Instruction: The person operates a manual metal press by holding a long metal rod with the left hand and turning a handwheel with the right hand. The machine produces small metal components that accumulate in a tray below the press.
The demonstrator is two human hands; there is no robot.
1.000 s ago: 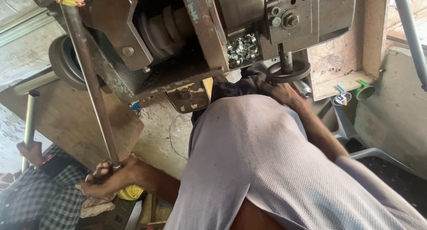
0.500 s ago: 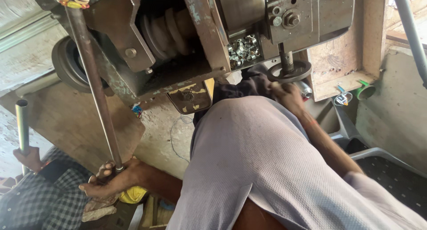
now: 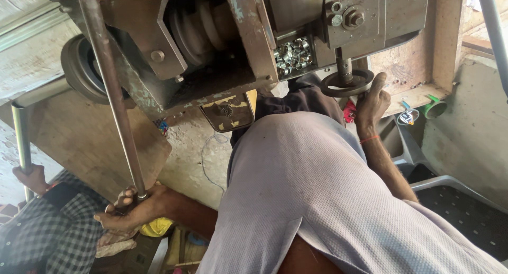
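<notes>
Steel rod [image 3: 114,104] sits in the closed left hand [image 3: 129,213]; right hand [image 3: 372,102] grips the handwheel [image 3: 346,84]. Fingers near the pulley [image 3: 79,67] could be caught.

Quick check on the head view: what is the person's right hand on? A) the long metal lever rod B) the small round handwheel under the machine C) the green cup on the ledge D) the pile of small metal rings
B: the right hand grips the rim of the small round handwheel under the machine, while the left hand holds the lower end of the long metal rod.
</notes>
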